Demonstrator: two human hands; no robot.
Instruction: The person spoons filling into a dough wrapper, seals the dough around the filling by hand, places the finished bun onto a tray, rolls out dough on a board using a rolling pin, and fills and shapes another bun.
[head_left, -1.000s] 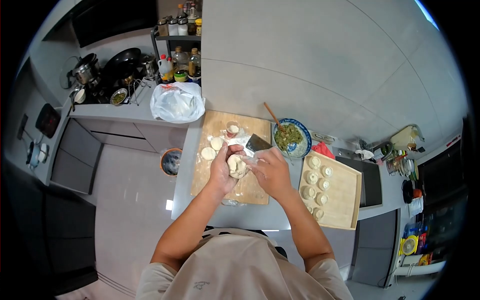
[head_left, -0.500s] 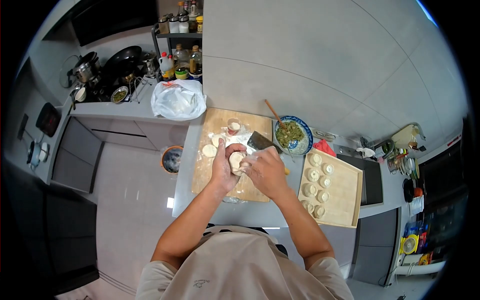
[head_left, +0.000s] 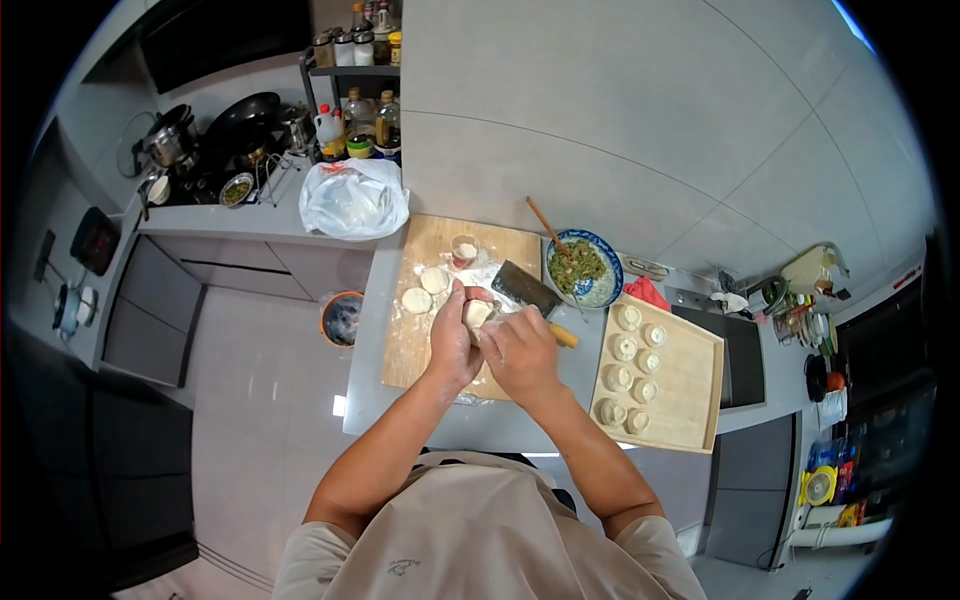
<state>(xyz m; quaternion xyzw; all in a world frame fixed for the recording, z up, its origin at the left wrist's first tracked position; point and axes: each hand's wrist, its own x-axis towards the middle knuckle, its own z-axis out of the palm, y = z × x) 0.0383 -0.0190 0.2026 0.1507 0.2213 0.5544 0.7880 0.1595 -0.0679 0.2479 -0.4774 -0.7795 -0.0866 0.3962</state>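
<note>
Over the floury wooden board (head_left: 405, 365), my left hand (head_left: 455, 345) is closed around a pale dough dumpling (head_left: 478, 313). My right hand (head_left: 522, 352) meets it from the right, fingers bent and pinching the dumpling's edge; what lies inside the dough is hidden. Left of my hands lie two round dough pieces, a near one (head_left: 416, 300) and a far one (head_left: 434, 279). A small cup (head_left: 465, 251) stands at the board's far side. Behind my right hand rests a cleaver blade (head_left: 525, 287) dusted with flour, and a wooden rolling pin (head_left: 565, 336) shows partly beside it.
A blue-rimmed bowl (head_left: 612, 254) of green filling, with a wooden stick leaning in it, sits at the back right. The wooden tray (head_left: 690, 400) to the right carries several shaped dumplings. A white plastic bag (head_left: 352, 200) lies at the back left, near bottles (head_left: 388, 118).
My right hand has shifted slightly down and left, closing in on the dumpling. The dumpling has turned and sits higher between my hands. The rolling pin shows more now.
</note>
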